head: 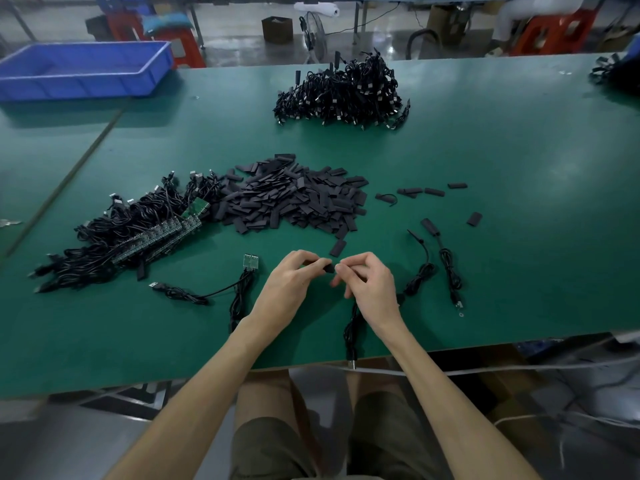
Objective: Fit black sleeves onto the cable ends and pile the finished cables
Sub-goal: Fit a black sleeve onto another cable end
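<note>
Hands meet low over the near part of the green table (485, 161), with a single black sleeve (328, 268) caught between them. The left hand (290, 284) has its fingers curled and pinches the sleeve's left end between thumb and fingertips. The right hand (367, 284) is also curled, its fingertips at the sleeve's right end; the cable (352, 332) comes out from under its palm and runs back to the table edge, where its USB plug hangs just over. The cable end inside that grip is hidden.

Just beyond the hands lies the pile of loose sleeves (294, 199). Touching its left side is the heap of cables with green circuit boards (131, 237). The heap of finished cables (343, 91) lies well behind, farther back on the table.
</note>
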